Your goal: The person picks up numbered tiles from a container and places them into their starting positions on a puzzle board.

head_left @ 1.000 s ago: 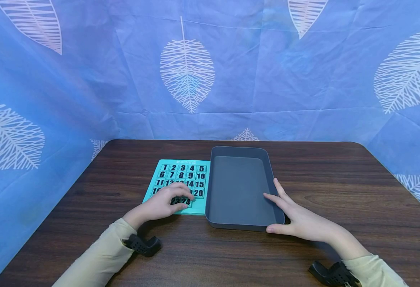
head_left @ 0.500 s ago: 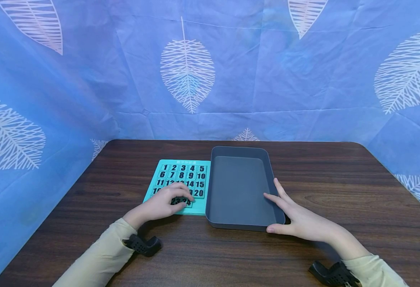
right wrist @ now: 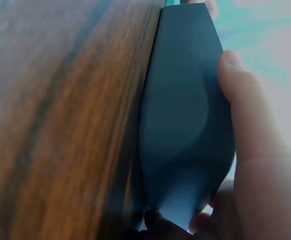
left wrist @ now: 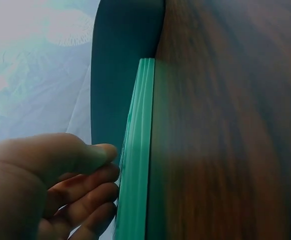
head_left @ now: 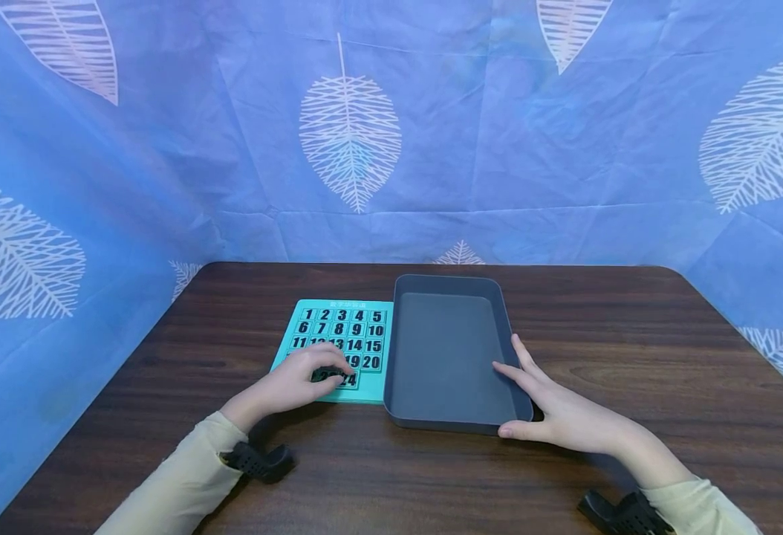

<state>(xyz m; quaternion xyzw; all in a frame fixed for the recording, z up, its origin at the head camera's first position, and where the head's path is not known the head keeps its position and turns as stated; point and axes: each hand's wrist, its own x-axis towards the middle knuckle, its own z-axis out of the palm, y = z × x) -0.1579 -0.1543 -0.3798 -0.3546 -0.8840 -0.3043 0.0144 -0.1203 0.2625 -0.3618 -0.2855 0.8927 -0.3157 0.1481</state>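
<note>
A turquoise number puzzle board with black-numbered tiles lies flat on the table. My left hand rests over its lower rows, fingers and thumb bent with a gap between them, fingertips at the tiles around 24. Several low-numbered tiles are hidden under it. In the left wrist view, the fingertips meet the board's upper face beside its edge. Against the board's right side stands a dark grey tray. My right hand spreads over the tray's near right corner, one finger across the rim, the thumb on the near edge.
The dark wood-grain table reaches back to a blue cloth backdrop with white leaf prints. A black band sits on the left wrist and another black band on the right.
My left hand has slid slightly to the left over the board, uncovering more of tile 24 and the 19. The right hand and the tray stay where they were.
</note>
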